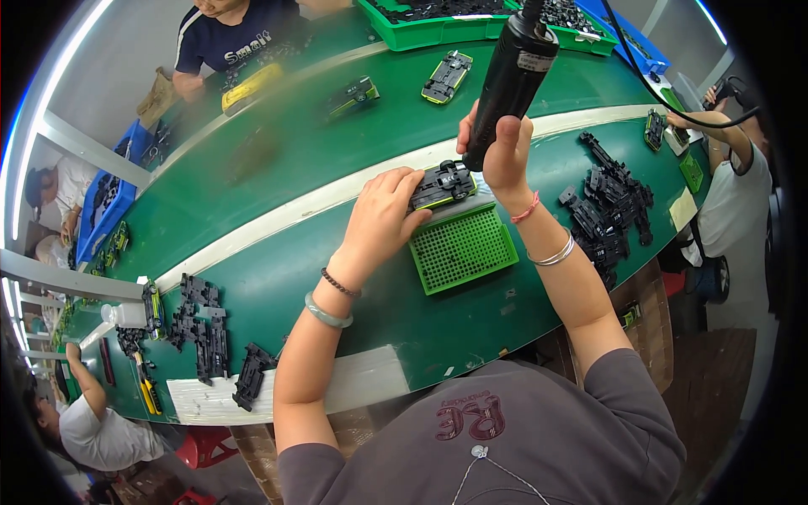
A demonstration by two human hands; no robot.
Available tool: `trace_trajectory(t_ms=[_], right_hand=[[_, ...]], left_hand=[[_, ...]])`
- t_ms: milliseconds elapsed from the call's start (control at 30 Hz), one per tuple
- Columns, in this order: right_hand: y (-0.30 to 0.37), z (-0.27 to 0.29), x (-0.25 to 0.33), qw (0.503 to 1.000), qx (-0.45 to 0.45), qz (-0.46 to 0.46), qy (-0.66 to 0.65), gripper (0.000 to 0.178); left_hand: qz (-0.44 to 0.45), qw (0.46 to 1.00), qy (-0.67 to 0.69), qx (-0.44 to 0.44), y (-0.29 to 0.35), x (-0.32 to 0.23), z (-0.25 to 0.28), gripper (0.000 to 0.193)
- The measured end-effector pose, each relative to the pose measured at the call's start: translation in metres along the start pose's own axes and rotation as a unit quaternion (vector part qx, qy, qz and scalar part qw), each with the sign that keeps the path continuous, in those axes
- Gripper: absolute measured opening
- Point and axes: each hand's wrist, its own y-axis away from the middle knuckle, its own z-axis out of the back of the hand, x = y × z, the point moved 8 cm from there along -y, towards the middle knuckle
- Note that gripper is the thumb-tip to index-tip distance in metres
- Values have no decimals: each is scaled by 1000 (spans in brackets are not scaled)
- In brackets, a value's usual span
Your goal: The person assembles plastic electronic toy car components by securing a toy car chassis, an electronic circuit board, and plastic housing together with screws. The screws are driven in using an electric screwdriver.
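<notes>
My left hand [380, 210] grips an upturned toy car [443, 185] with a black chassis and yellow-green body edge, steadying it on the green table. In my right hand [507, 160] is a black electric screwdriver [513, 76], held upright. Its lower tip is at the wheel end of the car; whether it touches a screw is hidden. Just on the near side of the car sits a bright green perforated basket [473, 276].
Black chassis parts lie piled at right [608, 202] and left [200, 328]. Beyond a white strip, more upturned toy cars [448, 77] lie on the green surface. A green crate [421, 34] holds black parts. Yellow-handled pliers [150, 394] lie far left. Other people sit around.
</notes>
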Motion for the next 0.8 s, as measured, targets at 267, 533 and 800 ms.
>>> trace_trajectory(t_ms=[267,533,800], right_hand=[[3,3,13,998,-25,-54,-29,79],[37,-4,70,987,-43,-94,-120,94],[61,71,54,988,-117,-99,-16,88]], left_hand=[[-22,998,-23,-57,-3,-14,7,48],[-64,996,53,-15,1,-64,-11,18],[-39,999,-24,16,-5,-43,-7,42]])
